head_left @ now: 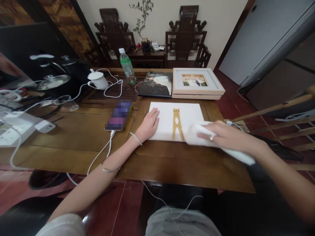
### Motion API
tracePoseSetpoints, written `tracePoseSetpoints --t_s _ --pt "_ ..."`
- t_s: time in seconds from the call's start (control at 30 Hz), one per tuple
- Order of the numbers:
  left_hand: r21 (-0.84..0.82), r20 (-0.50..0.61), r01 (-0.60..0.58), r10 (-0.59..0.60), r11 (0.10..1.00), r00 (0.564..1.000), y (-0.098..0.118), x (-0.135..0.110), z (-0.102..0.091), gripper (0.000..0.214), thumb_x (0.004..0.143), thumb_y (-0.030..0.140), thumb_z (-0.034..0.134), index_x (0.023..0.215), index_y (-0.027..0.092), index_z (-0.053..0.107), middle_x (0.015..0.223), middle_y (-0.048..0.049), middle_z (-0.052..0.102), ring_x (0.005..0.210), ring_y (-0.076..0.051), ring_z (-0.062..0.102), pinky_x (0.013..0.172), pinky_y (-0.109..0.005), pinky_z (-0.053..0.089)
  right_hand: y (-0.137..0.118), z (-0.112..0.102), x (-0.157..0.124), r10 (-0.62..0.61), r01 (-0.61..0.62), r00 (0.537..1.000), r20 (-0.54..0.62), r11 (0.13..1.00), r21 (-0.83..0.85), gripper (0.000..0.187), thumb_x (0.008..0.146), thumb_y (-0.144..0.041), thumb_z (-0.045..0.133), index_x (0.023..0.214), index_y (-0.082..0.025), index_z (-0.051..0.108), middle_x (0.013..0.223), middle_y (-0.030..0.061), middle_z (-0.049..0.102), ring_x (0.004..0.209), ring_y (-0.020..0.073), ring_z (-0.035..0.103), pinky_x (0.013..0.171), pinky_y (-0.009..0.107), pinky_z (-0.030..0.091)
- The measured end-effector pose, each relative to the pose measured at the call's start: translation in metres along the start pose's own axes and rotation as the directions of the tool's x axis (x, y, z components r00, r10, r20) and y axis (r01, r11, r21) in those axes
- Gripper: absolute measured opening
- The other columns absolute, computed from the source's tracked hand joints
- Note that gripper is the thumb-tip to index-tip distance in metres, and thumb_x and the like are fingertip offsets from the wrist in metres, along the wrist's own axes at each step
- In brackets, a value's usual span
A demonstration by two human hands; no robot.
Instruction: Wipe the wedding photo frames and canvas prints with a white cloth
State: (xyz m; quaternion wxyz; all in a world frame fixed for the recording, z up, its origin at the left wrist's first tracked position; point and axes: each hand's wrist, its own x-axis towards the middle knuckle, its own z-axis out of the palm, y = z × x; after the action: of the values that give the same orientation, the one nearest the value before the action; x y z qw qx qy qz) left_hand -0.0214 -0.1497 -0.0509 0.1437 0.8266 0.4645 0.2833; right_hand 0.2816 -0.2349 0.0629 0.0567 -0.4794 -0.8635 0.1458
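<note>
A white board (169, 114) with a tan stand piece (177, 123) on it lies flat on the wooden table (157, 164). My left hand (149, 124) rests flat on the board's left edge, fingers stretched out. My right hand (219, 134) presses a white cloth (194, 132) onto the board's lower right corner, fingers laid over the cloth. A ring shows on one finger of that hand.
Behind the board lie a framed photo (197, 82) and a dark photo print (157, 84). A phone (119, 114) on a white cable, a green bottle (127, 67), a white teapot (97, 79), a power strip (17, 126) and cookware stand to the left. Two dark chairs stand at the wall.
</note>
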Motion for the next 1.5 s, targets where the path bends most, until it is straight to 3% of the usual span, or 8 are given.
tracePoseSetpoints --t_s 0.17,0.33,0.47,0.63,0.77,0.97,1.23,1.5 --pt "0.001 0.021 0.009 -0.009 1.0 1.0 0.001 0.0 -0.002 0.044 0.098 0.022 0.037 0.136 0.006 0.051 0.151 -0.0221 0.045 0.146 -0.031 0.035 0.12 -0.052 0.031 0.031 0.0 0.071 0.162 -0.151 0.979 -0.123 0.984 0.094 0.034 0.095 -0.044 0.044 0.078 -0.019 0.06 0.079 0.0078 0.065 0.075 0.0236 0.058 0.072 0.035 0.042" --pt "0.004 0.015 0.004 -0.004 1.0 1.0 -0.001 0.0 -0.001 0.044 0.098 0.023 0.037 0.136 0.006 0.052 0.15 -0.0221 0.046 0.146 -0.03 0.036 0.119 -0.052 0.031 0.017 0.014 0.112 0.175 -0.136 0.934 -0.311 0.98 0.142 0.03 0.097 -0.037 0.039 0.085 -0.018 0.058 0.088 0.0119 0.066 0.084 0.0266 0.058 0.079 0.037 0.04" --pt "0.006 0.007 -0.001 0.001 1.0 1.0 -0.001 0.0 -0.001 0.043 0.098 0.023 0.038 0.136 0.01 0.052 0.151 -0.0199 0.045 0.146 -0.03 0.036 0.119 -0.053 0.032 -0.015 0.032 0.097 -0.057 0.067 0.985 -0.16 0.996 0.057 0.021 0.091 -0.019 0.04 0.095 -0.017 0.06 0.106 0.0146 0.068 0.097 0.0288 0.061 0.093 0.045 0.04" --pt "0.01 -0.002 -0.009 0.009 1.0 1.0 -0.001 0.0 0.0 0.043 0.098 0.023 0.037 0.135 0.008 0.052 0.15 -0.0207 0.047 0.145 -0.03 0.037 0.119 -0.052 0.032 -0.051 0.052 0.034 -0.24 0.241 0.969 -0.057 0.971 0.008 0.049 0.072 -0.003 0.042 0.115 -0.018 0.058 0.139 0.0172 0.057 0.134 0.03 0.047 0.112 0.06 0.028" --pt "0.003 -0.02 -0.018 0.018 1.0 1.0 -0.002 0.0 0.002 0.042 0.098 0.023 0.037 0.135 0.011 0.052 0.15 -0.0185 0.047 0.145 -0.029 0.037 0.119 -0.053 0.033 -0.069 0.052 0.004 -0.245 0.246 0.969 -0.029 0.969 0.022 0.056 0.067 -0.002 0.044 0.118 -0.021 0.058 0.13 0.0131 0.064 0.123 0.0282 0.056 0.108 0.055 0.038" --pt "0.016 0.009 -0.003 0.002 1.0 1.0 0.0 0.0 0.0 0.044 0.097 0.022 0.037 0.136 0.007 0.051 0.15 -0.0217 0.046 0.145 -0.031 0.037 0.119 -0.053 0.032 -0.054 0.03 0.044 -0.054 0.055 0.996 -0.075 0.999 0.004 0.022 0.087 -0.012 0.043 0.095 -0.016 0.063 0.079 0.0087 0.066 0.07 0.0211 0.059 0.069 0.032 0.043" --pt "0.005 0.008 -0.006 0.006 1.0 1.0 -0.002 0.0 -0.001 0.044 0.098 0.024 0.038 0.137 0.011 0.051 0.152 -0.0178 0.046 0.146 -0.029 0.037 0.119 -0.053 0.032 -0.012 0.016 0.127 -0.024 0.033 0.975 -0.221 0.999 0.036 0.027 0.097 -0.03 0.039 0.083 -0.017 0.059 0.079 0.0102 0.063 0.071 0.0222 0.054 0.073 0.033 0.037" --pt "0.002 0.023 0.005 -0.006 1.0 1.0 0.002 0.001 -0.002 0.044 0.098 0.023 0.037 0.136 0.008 0.051 0.152 -0.0209 0.045 0.146 -0.03 0.036 0.119 -0.053 0.031 -0.056 0.043 0.065 -0.191 0.182 0.979 -0.075 0.977 -0.115 0.035 0.077 -0.006 0.04 0.105 -0.014 0.06 0.084 0.0098 0.063 0.081 0.0244 0.056 0.088 0.041 0.04"
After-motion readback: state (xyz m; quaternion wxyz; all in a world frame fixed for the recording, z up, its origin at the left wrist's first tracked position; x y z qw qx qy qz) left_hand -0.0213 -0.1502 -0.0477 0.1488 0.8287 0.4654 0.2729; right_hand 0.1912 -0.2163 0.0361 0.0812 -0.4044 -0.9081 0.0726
